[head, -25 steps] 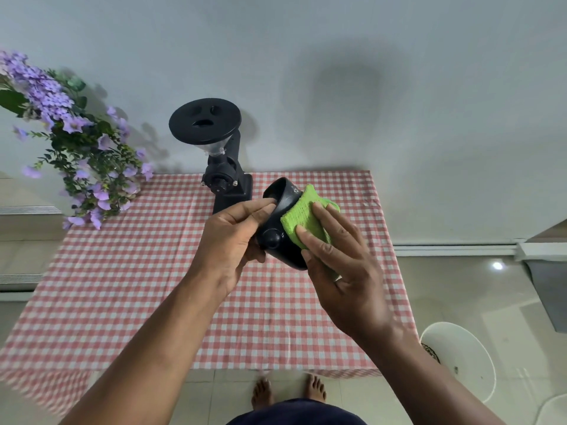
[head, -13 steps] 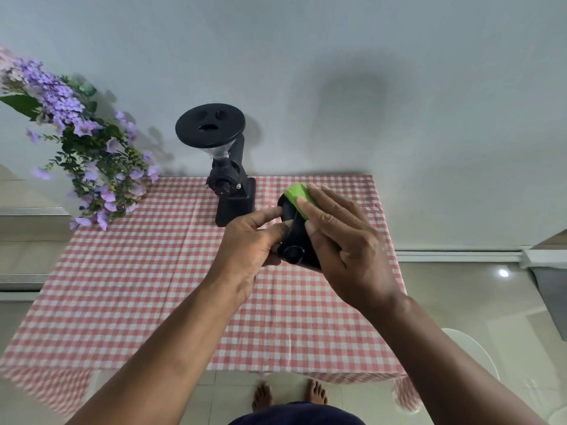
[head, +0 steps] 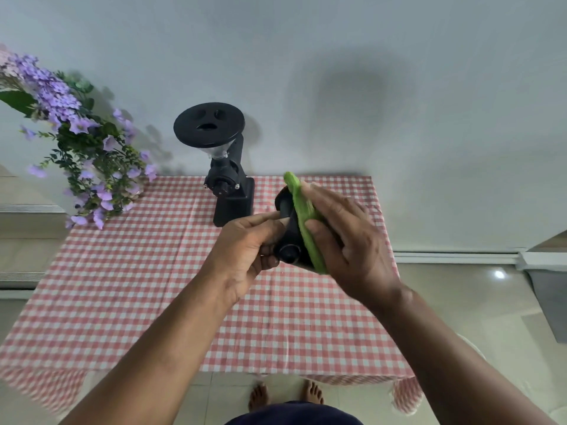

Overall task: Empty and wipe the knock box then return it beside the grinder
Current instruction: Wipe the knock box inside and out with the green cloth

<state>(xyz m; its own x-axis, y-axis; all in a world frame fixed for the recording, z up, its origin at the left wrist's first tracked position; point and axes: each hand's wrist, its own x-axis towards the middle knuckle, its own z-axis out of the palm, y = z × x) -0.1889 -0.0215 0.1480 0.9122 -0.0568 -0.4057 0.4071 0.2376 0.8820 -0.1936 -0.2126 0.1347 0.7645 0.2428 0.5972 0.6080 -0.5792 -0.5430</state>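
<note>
The black knock box (head: 290, 237) is held in the air above the checked table, tilted on its side. My left hand (head: 245, 250) grips it from the left, fingers on its wall. My right hand (head: 346, 240) presses a green cloth (head: 303, 222) flat against the box's right side, covering most of that side. The black grinder (head: 227, 167) with its round hopper lid stands at the back of the table, just left of and behind the box.
The red-and-white checked tablecloth (head: 153, 286) covers the table (head: 306, 332). A bunch of purple flowers (head: 79, 148) hangs over the back left corner. A grey wall stands behind. My bare feet (head: 285, 397) show on the tiled floor below the front edge.
My right hand has slid the green cloth over the box, from a bunched pad at its top to a flat strip along its side. Both hands stay on the box.
</note>
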